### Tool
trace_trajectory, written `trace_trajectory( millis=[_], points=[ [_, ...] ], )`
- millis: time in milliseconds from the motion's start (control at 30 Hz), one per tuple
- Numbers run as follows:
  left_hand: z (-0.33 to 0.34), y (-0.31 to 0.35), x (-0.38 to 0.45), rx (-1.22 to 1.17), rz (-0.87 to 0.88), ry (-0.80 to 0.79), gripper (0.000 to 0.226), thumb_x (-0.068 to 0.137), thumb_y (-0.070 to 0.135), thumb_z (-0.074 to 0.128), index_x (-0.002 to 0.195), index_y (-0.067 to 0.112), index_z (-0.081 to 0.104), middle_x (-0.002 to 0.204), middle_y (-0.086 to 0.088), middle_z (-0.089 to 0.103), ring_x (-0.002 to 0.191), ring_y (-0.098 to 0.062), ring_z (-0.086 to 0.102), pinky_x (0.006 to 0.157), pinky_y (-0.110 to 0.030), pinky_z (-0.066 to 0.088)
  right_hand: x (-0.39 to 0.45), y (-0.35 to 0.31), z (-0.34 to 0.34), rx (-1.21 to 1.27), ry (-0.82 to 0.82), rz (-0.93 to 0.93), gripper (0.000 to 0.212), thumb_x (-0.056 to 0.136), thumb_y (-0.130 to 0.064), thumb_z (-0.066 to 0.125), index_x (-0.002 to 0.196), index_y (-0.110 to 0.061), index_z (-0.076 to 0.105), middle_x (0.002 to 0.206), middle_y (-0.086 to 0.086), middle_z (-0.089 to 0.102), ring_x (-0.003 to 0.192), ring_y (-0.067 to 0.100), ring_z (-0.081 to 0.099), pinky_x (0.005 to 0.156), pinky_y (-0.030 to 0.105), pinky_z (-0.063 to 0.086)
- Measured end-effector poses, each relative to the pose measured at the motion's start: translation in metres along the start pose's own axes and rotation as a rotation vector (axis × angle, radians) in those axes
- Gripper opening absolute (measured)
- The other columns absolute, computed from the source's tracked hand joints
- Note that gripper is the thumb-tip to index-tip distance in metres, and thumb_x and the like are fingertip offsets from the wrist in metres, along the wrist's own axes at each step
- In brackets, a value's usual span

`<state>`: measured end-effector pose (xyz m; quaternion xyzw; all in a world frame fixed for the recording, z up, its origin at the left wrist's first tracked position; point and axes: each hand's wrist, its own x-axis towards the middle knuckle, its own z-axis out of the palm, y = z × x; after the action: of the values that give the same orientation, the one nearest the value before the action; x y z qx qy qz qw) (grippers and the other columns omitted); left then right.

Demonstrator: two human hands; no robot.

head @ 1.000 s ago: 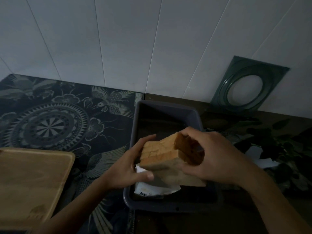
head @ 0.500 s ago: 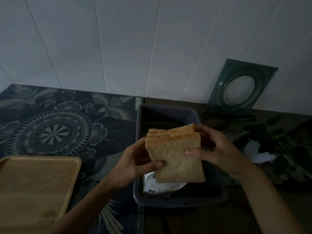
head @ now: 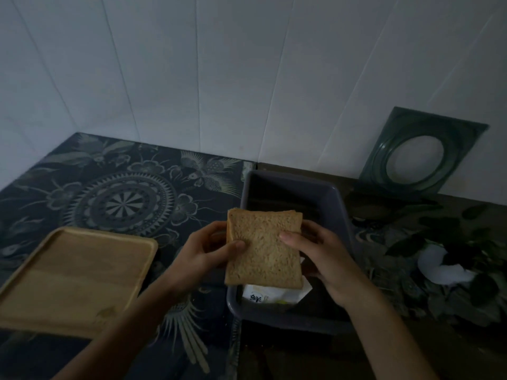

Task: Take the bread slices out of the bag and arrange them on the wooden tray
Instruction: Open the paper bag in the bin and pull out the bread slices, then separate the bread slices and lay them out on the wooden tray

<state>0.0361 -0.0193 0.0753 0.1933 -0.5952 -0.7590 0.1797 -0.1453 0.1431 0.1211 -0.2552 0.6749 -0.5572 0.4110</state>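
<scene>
From the head camera, both hands hold a stack of bread slices (head: 263, 249) upright, its broad face toward the camera, above the near-left part of a dark grey bin (head: 333, 200). The left hand (head: 204, 250) is closed on the stack's left edge, thumb pressed on the front slice. The right hand (head: 322, 250) is closed on the right edge, thumb likewise on the front. Below the stack, inside the bin's near end, lies the white bread bag (head: 270, 296) with printed characters. The wooden tray (head: 74, 278) sits bare at the near-left of the tabletop on a patterned cloth (head: 123, 198). A green square frame (head: 419, 157) leans against the wall at the far right.
</scene>
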Motion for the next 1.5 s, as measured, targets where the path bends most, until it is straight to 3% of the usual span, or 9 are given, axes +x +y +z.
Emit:
trace_trajectory(
  millis=[133, 233, 300, 467, 633, 867, 1100, 1267, 1500],
  points=[
    [-0.021, 0.001, -0.023, 0.038, -0.041, 0.059, 0.032, 0.086, 0.039, 0.076, 0.117, 0.041, 0.069, 0.122, 0.003, 0.074, 0.110, -0.018, 0.073, 0.082, -0.030, 0.063, 0.004, 0.003, 0.025, 0.003, -0.091, 0.027, 0.036, 0.069, -0.051, 0.087, 0.103, -0.044, 0.076, 0.106, -0.016, 0.078, 0.094, 0.002, 0.075, 0.071, 0.029, 0.060],
    [-0.040, 0.000, -0.039, 0.047, -0.063, 0.103, 0.042, 0.080, 0.047, 0.078, 0.119, 0.037, 0.069, 0.123, 0.000, 0.074, 0.111, -0.021, 0.072, 0.085, -0.036, 0.063, 0.006, 0.007, 0.045, 0.051, -0.149, 0.045, 0.036, 0.067, -0.048, 0.088, 0.101, -0.038, 0.078, 0.101, -0.015, 0.080, 0.088, 0.003, 0.076, 0.059, 0.021, 0.060],
    [-0.054, -0.001, -0.048, 0.040, -0.069, 0.132, 0.043, 0.080, 0.048, 0.079, 0.120, 0.036, 0.069, 0.123, -0.001, 0.074, 0.112, -0.022, 0.072, 0.085, -0.038, 0.062, 0.009, 0.011, 0.060, 0.057, -0.168, 0.062, 0.043, 0.066, -0.048, 0.087, 0.106, -0.034, 0.078, 0.105, -0.010, 0.080, 0.091, 0.009, 0.078, 0.062, 0.022, 0.061],
    [-0.098, -0.002, -0.066, 0.024, -0.106, 0.161, 0.039, 0.081, 0.047, 0.079, 0.118, 0.039, 0.070, 0.122, 0.004, 0.074, 0.110, -0.017, 0.072, 0.079, -0.027, 0.062, 0.024, 0.018, 0.105, 0.069, -0.193, 0.110, 0.042, 0.075, -0.042, 0.087, 0.113, -0.027, 0.076, 0.107, -0.003, 0.080, 0.092, 0.017, 0.079, 0.067, 0.031, 0.062],
    [-0.153, -0.002, -0.077, 0.079, -0.164, 0.224, 0.040, 0.076, 0.053, 0.079, 0.114, 0.043, 0.073, 0.119, 0.008, 0.075, 0.107, -0.012, 0.072, 0.079, -0.031, 0.063, 0.043, 0.033, 0.163, 0.069, -0.173, 0.148, 0.043, 0.074, -0.044, 0.088, 0.112, -0.028, 0.076, 0.106, -0.004, 0.081, 0.095, 0.016, 0.078, 0.089, 0.045, 0.062],
    [-0.240, -0.011, -0.086, 0.122, -0.267, 0.181, 0.037, 0.080, 0.051, 0.078, 0.113, 0.035, 0.075, 0.116, 0.005, 0.075, 0.104, -0.014, 0.073, 0.076, -0.031, 0.063, 0.068, 0.069, 0.250, 0.083, -0.127, 0.211, 0.037, 0.080, -0.041, 0.084, 0.112, -0.024, 0.078, 0.111, -0.001, 0.080, 0.106, 0.020, 0.075, 0.099, 0.048, 0.057],
    [-0.313, -0.055, -0.086, 0.115, -0.378, 0.153, 0.039, 0.088, 0.035, 0.075, 0.124, 0.022, 0.066, 0.121, -0.006, 0.071, 0.107, -0.021, 0.071, 0.074, -0.031, 0.062, 0.092, 0.121, 0.313, 0.040, -0.014, 0.300, 0.036, 0.077, -0.048, 0.084, 0.106, -0.028, 0.080, 0.099, -0.008, 0.082, 0.090, 0.010, 0.078, 0.084, 0.039, 0.063],
    [-0.346, -0.093, -0.084, 0.127, -0.466, 0.136, 0.030, 0.091, 0.031, 0.072, 0.120, 0.027, 0.066, 0.123, -0.005, 0.068, 0.113, -0.023, 0.067, 0.079, -0.035, 0.063, 0.104, 0.161, 0.346, 0.062, 0.081, 0.410, 0.031, 0.078, -0.048, 0.084, 0.104, -0.030, 0.079, 0.099, -0.008, 0.082, 0.092, 0.014, 0.078, 0.071, 0.033, 0.063],
    [-0.369, -0.135, -0.081, 0.149, -0.533, 0.104, 0.024, 0.092, 0.032, 0.070, 0.116, 0.033, 0.071, 0.118, 0.000, 0.072, 0.107, -0.019, 0.070, 0.084, -0.041, 0.064, 0.112, 0.202, 0.369, 0.110, 0.158, 0.554, 0.029, 0.081, -0.039, 0.084, 0.106, -0.025, 0.078, 0.098, -0.002, 0.082, 0.097, 0.021, 0.075, 0.082, 0.042, 0.063]
  ],
)
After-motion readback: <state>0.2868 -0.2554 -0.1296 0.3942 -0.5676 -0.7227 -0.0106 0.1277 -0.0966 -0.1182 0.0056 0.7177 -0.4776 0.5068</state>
